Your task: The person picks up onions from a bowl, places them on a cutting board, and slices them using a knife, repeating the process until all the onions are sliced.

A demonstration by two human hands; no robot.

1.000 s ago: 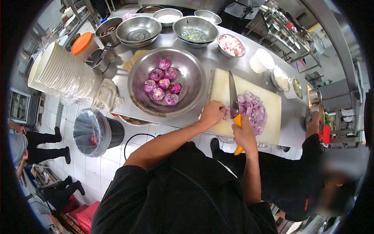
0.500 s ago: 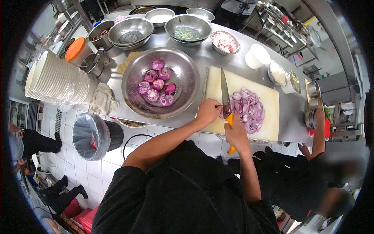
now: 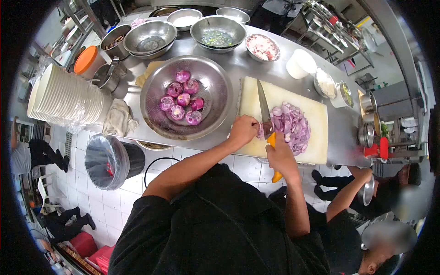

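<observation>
On a pale cutting board [image 3: 316, 119], my right hand [image 3: 282, 156] is wrapped round the yellow handle of a kitchen knife [image 3: 264, 103]. Its long blade points away from me. Left of the blade, my left hand [image 3: 244, 129] is closed with curled fingers on a piece of red onion [image 3: 260, 132], mostly hidden by the fingers. A heap of sliced red onion [image 3: 291, 126] lies right of the knife. Peeled whole red onions [image 3: 183, 99] sit in a wide perforated metal bowl [image 3: 215, 82] to the left of the board.
Metal bowls [image 3: 150, 37] line the counter's far side, one with raw meat [image 3: 262, 47]. Stacked white containers [image 3: 68, 98] and a cloth [image 3: 118, 118] stand left. Below is a lined bin [image 3: 106, 158]. A co-worker [image 3: 339, 233] stands close on the right, holding a metal bowl [image 3: 366, 190].
My hands stay nearly in place, with the knife only slightly shifted. The co-worker on the right has drawn an arm back from the counter's end and now has a metal bowl.
</observation>
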